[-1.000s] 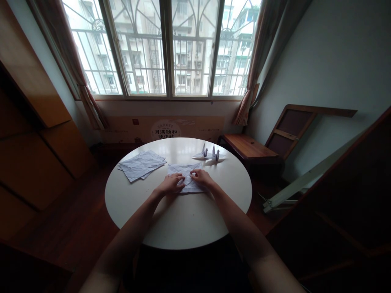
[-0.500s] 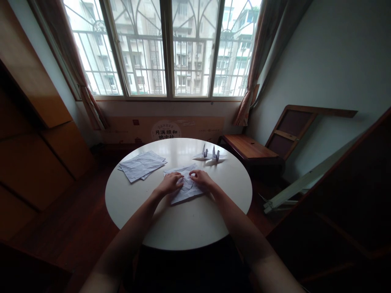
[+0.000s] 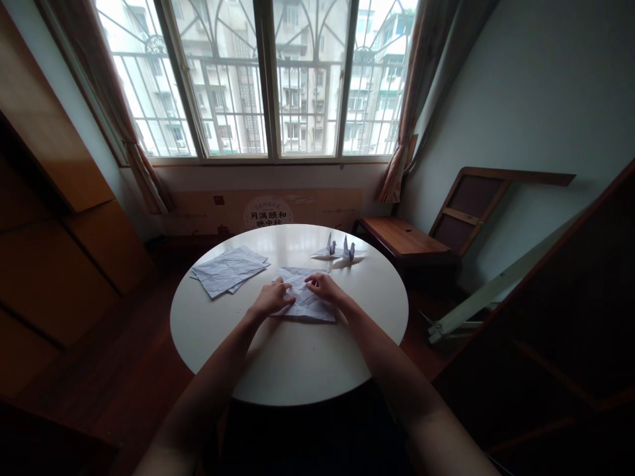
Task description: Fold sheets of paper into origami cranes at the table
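A creased sheet of white paper [image 3: 310, 307] lies before me on the round white table [image 3: 297, 370], its near edge roughly level. On its left side rests my left hand [image 3: 272, 296], fingers bent and thumb against the paper. My right hand [image 3: 325, 289] is at the sheet's right part, with thumb and fingertips brought together on it. Both hands cover parts of the paper, so the exact grip is partly hidden.
Several creased sheets [image 3: 231, 270] are stacked at the table's left. Two folded paper cranes [image 3: 349, 250] stand at the back right. A low wooden bench [image 3: 404, 237] is beyond the table, beneath a leaning wooden frame [image 3: 469, 201].
The sheet under my hands has turned on the table, so its near edge now runs almost level instead of slanting. My hands have shifted only slightly.
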`<act>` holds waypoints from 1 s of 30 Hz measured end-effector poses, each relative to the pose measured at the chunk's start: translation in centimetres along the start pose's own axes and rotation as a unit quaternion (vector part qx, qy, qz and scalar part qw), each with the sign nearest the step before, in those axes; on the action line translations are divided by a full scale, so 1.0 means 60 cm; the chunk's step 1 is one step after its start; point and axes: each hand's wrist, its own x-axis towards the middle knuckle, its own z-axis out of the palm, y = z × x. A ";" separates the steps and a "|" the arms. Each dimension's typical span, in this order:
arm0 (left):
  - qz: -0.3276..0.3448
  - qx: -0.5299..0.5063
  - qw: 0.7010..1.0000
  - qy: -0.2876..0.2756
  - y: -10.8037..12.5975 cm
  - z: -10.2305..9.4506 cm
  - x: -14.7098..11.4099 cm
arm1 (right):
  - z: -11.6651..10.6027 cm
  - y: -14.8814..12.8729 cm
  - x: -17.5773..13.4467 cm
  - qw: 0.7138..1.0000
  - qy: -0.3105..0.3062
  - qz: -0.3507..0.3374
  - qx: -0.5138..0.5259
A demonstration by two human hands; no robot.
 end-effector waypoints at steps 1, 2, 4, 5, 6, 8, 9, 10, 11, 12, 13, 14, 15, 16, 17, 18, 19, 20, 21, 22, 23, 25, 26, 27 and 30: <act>0.001 0.003 1.000 0.000 0.000 0.000 0.000 | 0.001 0.000 -0.001 1.000 -0.009 -0.002 -0.001; 0.004 0.006 1.000 0.003 0.001 0.001 0.000 | 0.001 -0.001 -0.002 1.000 -0.016 0.001 -0.006; 0.015 0.009 1.000 0.015 0.002 0.001 -0.001 | -0.002 -0.003 -0.004 0.999 -0.021 0.020 -0.028; 0.021 0.009 1.000 0.019 0.003 0.001 -0.001 | -0.004 -0.004 -0.004 0.998 -0.021 0.035 -0.041; 0.027 0.008 0.999 0.021 0.003 0.002 -0.001 | -0.007 -0.005 -0.005 0.997 -0.019 0.055 -0.056; 0.033 0.005 0.999 0.017 0.003 0.003 -0.001 | -0.013 -0.006 -0.005 0.993 -0.017 0.092 -0.073; 0.033 0.004 0.999 0.013 0.003 0.004 -0.001 | -0.015 -0.005 -0.005 0.991 -0.015 0.107 -0.078; 0.032 0.005 0.999 0.010 0.004 0.004 -0.001 | -0.016 -0.005 -0.005 0.990 -0.013 0.116 -0.081; 0.031 0.008 0.999 0.006 0.004 0.005 -0.001 | -0.017 -0.005 -0.005 0.989 -0.013 0.121 -0.083; 0.030 0.010 1.000 0.001 0.005 0.005 -0.001 | -0.017 -0.004 -0.005 0.989 -0.012 0.123 -0.084; 0.028 0.014 0.999 -0.004 0.006 0.006 -0.002 | -0.017 -0.004 -0.005 0.989 -0.013 0.123 -0.084; 0.028 0.016 0.999 -0.009 0.007 0.006 -0.002 | -0.016 -0.003 -0.005 0.989 -0.014 0.122 -0.084; 0.027 0.019 0.999 -0.014 0.007 0.006 -0.002 | -0.015 -0.003 -0.004 0.989 -0.016 0.122 -0.084; 0.027 0.020 0.999 -0.017 0.008 0.006 -0.002 | -0.014 -0.003 -0.004 0.989 -0.017 0.122 -0.085; 0.027 0.022 0.999 -0.019 0.008 0.006 -0.002 | -0.013 -0.002 -0.004 0.989 -0.017 0.122 -0.086; 0.027 0.022 0.999 -0.020 0.007 0.006 -0.002 | -0.012 -0.002 -0.004 0.989 -0.018 0.121 -0.087; 0.028 0.022 0.999 -0.021 0.007 0.006 -0.001 | -0.012 -0.003 -0.004 0.989 -0.018 0.121 -0.088; 0.029 0.021 0.999 -0.021 0.006 0.007 -0.001 | -0.012 -0.003 -0.004 0.989 -0.019 0.120 -0.088; 0.030 0.018 0.999 -0.021 0.005 0.007 -0.001 | -0.012 -0.003 -0.005 0.989 -0.018 0.119 -0.089; 0.031 0.016 0.999 -0.021 0.004 0.008 0.000 | -0.013 -0.003 -0.006 0.989 -0.018 0.118 -0.088; 0.032 0.013 0.999 -0.021 0.003 0.009 0.001 | -0.013 -0.004 -0.006 0.989 -0.018 0.117 -0.088; 0.034 0.010 0.999 -0.021 0.002 0.010 0.001 | -0.013 -0.005 -0.007 0.989 -0.019 0.116 -0.086; 0.034 0.010 0.999 -0.022 0.001 0.010 0.002 | -0.013 -0.005 -0.007 0.989 -0.019 0.116 -0.085; 0.033 0.010 0.999 -0.023 0.001 0.010 0.001 | -0.013 -0.006 -0.007 0.990 -0.019 0.115 -0.084; 0.031 0.008 0.999 -0.024 0.004 0.007 -0.001 | -0.013 -0.009 -0.004 0.991 0.006 0.106 -0.081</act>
